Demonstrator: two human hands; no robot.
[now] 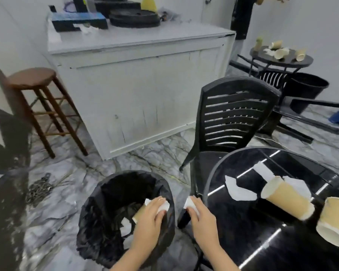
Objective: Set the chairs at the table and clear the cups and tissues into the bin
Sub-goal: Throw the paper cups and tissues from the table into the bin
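both of my hands are low in front of me. my left hand is over the bin, fingers curled around a crumpled tissue; a paper cup lies inside the bin under it. my right hand pinches another tissue between the bin and the round black table. on the table lie two tipped cups and torn tissues. a black chair stands against the table's far edge.
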